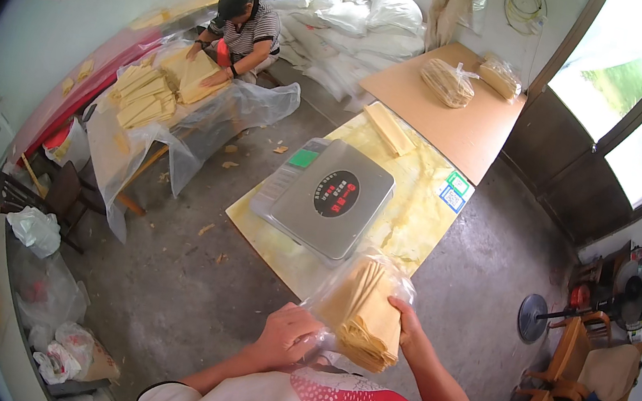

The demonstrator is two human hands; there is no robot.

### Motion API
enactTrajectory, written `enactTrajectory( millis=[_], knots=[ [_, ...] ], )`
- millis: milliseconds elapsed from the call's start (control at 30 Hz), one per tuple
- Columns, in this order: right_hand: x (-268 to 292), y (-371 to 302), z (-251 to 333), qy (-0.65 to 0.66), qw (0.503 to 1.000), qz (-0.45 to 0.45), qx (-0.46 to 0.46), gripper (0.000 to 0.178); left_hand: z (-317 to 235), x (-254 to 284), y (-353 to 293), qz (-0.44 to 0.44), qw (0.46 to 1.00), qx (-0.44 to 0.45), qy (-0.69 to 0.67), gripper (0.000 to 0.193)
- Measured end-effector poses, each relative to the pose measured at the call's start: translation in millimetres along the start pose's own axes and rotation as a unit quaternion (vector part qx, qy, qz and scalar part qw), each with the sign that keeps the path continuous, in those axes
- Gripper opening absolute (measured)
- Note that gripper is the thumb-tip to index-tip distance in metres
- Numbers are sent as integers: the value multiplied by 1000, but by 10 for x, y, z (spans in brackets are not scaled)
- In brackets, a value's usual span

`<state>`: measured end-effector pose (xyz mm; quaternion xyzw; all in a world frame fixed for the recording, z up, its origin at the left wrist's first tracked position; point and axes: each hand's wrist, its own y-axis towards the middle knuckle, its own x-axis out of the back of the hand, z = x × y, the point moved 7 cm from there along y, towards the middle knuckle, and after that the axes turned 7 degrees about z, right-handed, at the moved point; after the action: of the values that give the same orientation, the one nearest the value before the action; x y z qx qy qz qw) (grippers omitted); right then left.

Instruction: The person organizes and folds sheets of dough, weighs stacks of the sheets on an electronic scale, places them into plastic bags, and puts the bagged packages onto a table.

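Observation:
Close to my chest is a stack of folded, pale-yellow sheets [370, 324] that look like tofu skin, partly inside a clear plastic bag [331, 285]. My right hand [406, 319] grips the stack from its right side. On the left, my left hand [290, 332] is closed on the bag's loose plastic; its fingertips are partly hidden. Just beyond the stack, a flat metal weighing scale [334, 198] rests on a yellow marbled table [414, 214]. One more folded bundle of yellow sheets [389, 130] lies behind the scale.
A brown table [472, 132] adjoins at the back, bearing two bagged bundles [446, 83]. At the far left a person [244, 35] handles yellow sheets on a plastic-covered table [196, 145]. White sacks [348, 18] are piled behind. A standing fan [635, 289] and wooden chairs [576, 355] stand right.

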<state>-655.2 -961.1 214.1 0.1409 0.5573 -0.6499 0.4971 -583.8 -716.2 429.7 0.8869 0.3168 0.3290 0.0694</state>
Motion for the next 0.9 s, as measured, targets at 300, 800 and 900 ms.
enactTrajectory(
  millis=[300,800,900],
  knots=[
    [-209,208,348,-18,991,-85,103,47,-238,-459,-75,92,970,-218,-49,20],
    [-358,51,-294,-200,970,-132,50,55,-51,-216,-14,103,976,-148,-125,17],
    [-64,176,-303,-220,944,-235,66,59,-150,-226,122,111,964,-193,-142,18]
  ],
)
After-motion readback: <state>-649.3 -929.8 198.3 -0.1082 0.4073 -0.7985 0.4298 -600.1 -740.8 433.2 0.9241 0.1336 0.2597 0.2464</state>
